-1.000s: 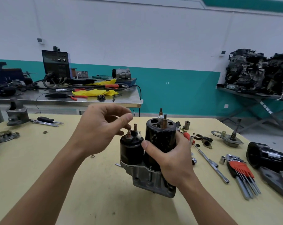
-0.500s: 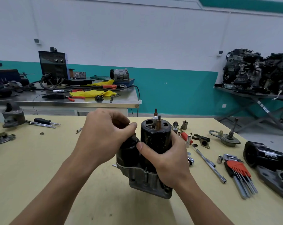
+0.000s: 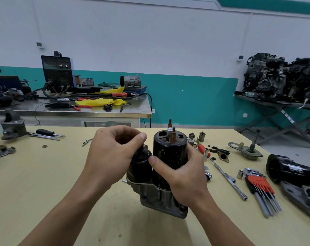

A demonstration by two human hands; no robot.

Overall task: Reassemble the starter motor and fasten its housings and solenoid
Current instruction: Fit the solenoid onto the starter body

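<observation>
**Both hands on the starter motor (image 3: pixel 170 157), which stands upright near the middle of the table (image 3: pixel 44 183).**

The left hand (image 3: pixel 113 155) is curled over the top of the solenoid (image 3: pixel 140 163), with thumb and fingertips pinched at its terminal end. Any small part under them is hidden. The right hand (image 3: pixel 183 174) wraps the black motor body just beside it, thumb across the front, steadying the unit on its grey housing (image 3: pixel 156 196). A firm right-hand hold looks important so the base does not rock. Whatever the left fingers are turning is best started squarely by hand, to avoid crossing a thread. The solenoid should sit flush against the housing before any tool is used. Hex keys (image 3: pixel 260 187) and an extension bar (image 3: pixel 228 179) lie close by on the right.
</observation>
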